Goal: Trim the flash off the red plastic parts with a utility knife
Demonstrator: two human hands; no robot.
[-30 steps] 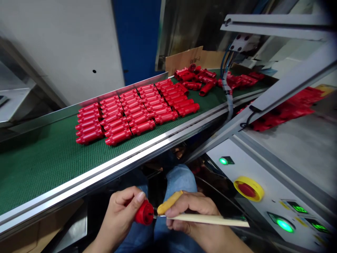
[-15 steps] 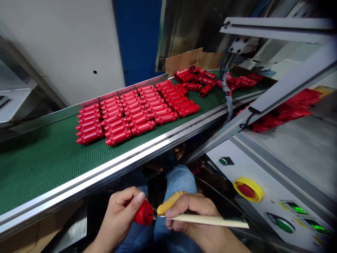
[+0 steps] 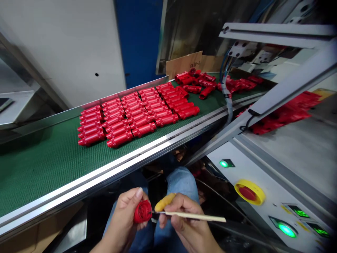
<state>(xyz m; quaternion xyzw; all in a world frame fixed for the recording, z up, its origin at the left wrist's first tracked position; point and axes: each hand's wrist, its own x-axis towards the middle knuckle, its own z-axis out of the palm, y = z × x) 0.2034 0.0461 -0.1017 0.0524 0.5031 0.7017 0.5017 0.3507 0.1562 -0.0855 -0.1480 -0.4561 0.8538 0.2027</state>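
Observation:
My left hand (image 3: 123, 219) is shut around a short red ribbed plastic cylinder (image 3: 142, 211), with its round end turned toward me. My right hand (image 3: 181, 219) grips a yellow-handled tool (image 3: 164, 203) together with a thin pale wooden stick (image 3: 196, 216). A fine metal tip (image 3: 156, 212) on the tool reaches the end of the red cylinder. Both hands are held over my jeans-covered knees (image 3: 181, 184), below the conveyor. Many matching red cylinders (image 3: 139, 117) lie in tidy rows on the belt, out of reach of both hands.
A green conveyor belt (image 3: 52, 165) with a metal side rail runs just beyond my hands. To the right is a control panel (image 3: 252, 196) with a yellow-ringed red emergency stop button (image 3: 249, 192), green lamps and small displays. A loose heap of red parts (image 3: 200, 82) lies further along the belt.
My left hand has turned the red cylinder so its end faces me. The right hand and stick have shifted slightly, and the view has moved a little.

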